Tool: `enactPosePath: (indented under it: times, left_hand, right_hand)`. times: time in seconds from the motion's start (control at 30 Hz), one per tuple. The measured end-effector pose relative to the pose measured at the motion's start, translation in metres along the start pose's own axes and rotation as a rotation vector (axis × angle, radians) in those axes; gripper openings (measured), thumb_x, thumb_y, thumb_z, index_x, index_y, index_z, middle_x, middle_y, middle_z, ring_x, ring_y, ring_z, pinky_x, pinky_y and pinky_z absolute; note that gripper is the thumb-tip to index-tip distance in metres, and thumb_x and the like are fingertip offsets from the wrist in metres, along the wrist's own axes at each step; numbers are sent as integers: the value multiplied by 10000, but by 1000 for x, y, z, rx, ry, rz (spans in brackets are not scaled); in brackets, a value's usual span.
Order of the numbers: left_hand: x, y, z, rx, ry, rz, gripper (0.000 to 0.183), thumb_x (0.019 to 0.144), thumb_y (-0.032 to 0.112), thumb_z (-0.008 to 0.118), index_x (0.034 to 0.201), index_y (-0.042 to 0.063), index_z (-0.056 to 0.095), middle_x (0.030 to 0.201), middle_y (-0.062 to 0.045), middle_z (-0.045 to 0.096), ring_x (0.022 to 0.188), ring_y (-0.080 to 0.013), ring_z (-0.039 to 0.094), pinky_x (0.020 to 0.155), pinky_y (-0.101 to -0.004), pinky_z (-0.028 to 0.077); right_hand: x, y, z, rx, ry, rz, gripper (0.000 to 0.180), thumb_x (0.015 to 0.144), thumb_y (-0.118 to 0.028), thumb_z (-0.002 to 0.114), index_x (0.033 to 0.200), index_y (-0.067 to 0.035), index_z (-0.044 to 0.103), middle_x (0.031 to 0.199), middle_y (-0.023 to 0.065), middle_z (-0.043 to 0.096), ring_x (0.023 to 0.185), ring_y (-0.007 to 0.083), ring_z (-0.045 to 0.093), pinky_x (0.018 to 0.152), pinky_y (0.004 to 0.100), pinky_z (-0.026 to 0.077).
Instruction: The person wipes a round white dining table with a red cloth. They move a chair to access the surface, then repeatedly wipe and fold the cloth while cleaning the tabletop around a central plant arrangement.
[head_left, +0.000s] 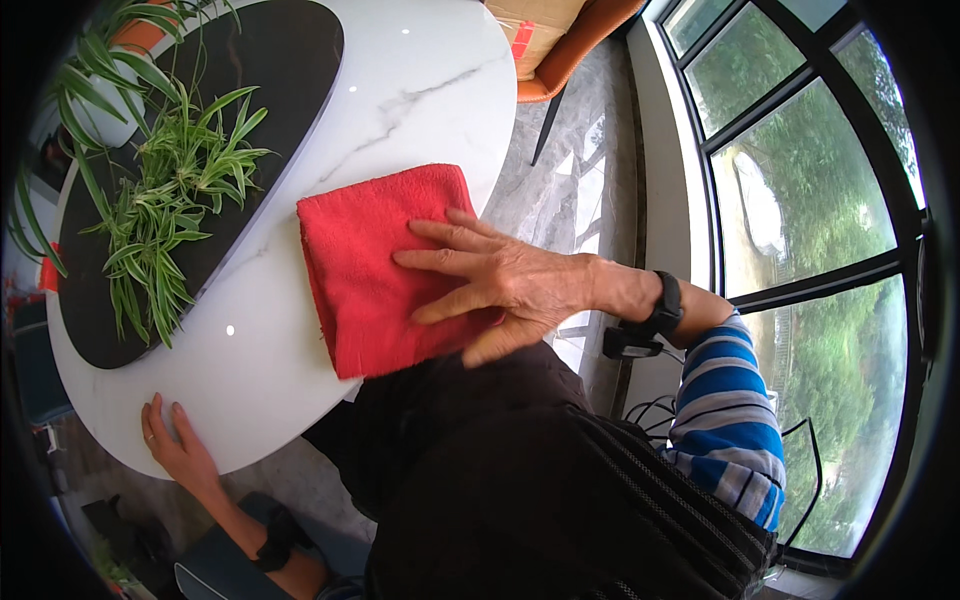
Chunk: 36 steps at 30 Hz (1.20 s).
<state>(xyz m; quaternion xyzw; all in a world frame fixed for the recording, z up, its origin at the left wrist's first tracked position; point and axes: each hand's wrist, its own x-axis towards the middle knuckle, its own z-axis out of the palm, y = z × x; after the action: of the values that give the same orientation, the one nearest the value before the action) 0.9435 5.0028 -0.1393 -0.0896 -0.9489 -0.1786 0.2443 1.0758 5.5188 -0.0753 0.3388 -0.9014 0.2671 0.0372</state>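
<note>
A folded red cloth (375, 262) lies on the white marble-patterned tabletop (285, 330), close to its edge. My right hand (487, 277) rests over the cloth's right side with the fingers spread; the thumb reaches past the cloth's lower right part. At the lower left, my left hand (178, 442) touches the tabletop near its rim, fingers apart, holding nothing. A ring is on one of its fingers. Both wrists wear black bands.
A dark raised oval panel (240, 90) carries trailing spider plants (172, 187) and a white pot (112, 97). An orange chair (562, 67) with a cardboard box (544, 22) stands beyond the table. Large windows (810, 180) line the right side. Black cables hang near my right arm.
</note>
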Motion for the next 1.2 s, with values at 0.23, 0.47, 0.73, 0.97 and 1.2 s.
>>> enactPosePath:
  times: [0.23, 0.47, 0.73, 0.97, 1.2]
  left_hand:
    - [1, 0, 1, -8, -25, -64, 364, 1017, 242, 585, 1325, 50, 615, 1418, -209, 531, 1330, -372, 482, 1090, -444, 399]
    - [5, 3, -4, -120, -94, -87, 396, 1028, 265, 570, 1352, 39, 594, 1407, -189, 530, 1313, -358, 491, 1087, -442, 404]
    - [6, 0, -7, -29, -103, -7, 396, 1029, 258, 562, 1343, 19, 590, 1387, -185, 554, 1287, -346, 516, 1092, -432, 389]
    - [6, -3, -5, -8, -106, 9, 390, 1046, 260, 555, 1360, 32, 586, 1420, -195, 510, 1283, -356, 521, 1029, -435, 465]
    - [5, -5, -2, -28, -74, 43, 384, 1031, 253, 578, 1346, 33, 599, 1405, -210, 535, 1291, -379, 515, 1056, -454, 431]
  right_hand:
    - [59, -35, 52, -311, 121, 76, 801, 776, -425, 773, 1503, -292, 464, 1609, 221, 274, 1479, 513, 223, 1141, 747, 180]
    - [48, -25, 63, -404, 141, 83, 711, 779, -205, 698, 1444, -377, 515, 1592, 153, 328, 1489, 490, 217, 1093, 804, 201]
    - [-8, 66, 23, -672, 209, 385, 849, 747, -177, 779, 1481, -427, 433, 1556, 93, 376, 1456, 427, 295, 1049, 809, 253]
    - [-35, 219, -57, -664, 337, 351, 889, 759, -91, 753, 1497, -446, 406, 1567, 96, 359, 1409, 419, 337, 1156, 522, 392]
    - [-36, 157, -21, -905, 268, 419, 906, 785, -134, 714, 1563, -400, 333, 1520, 211, 357, 1368, 514, 341, 1075, 689, 319]
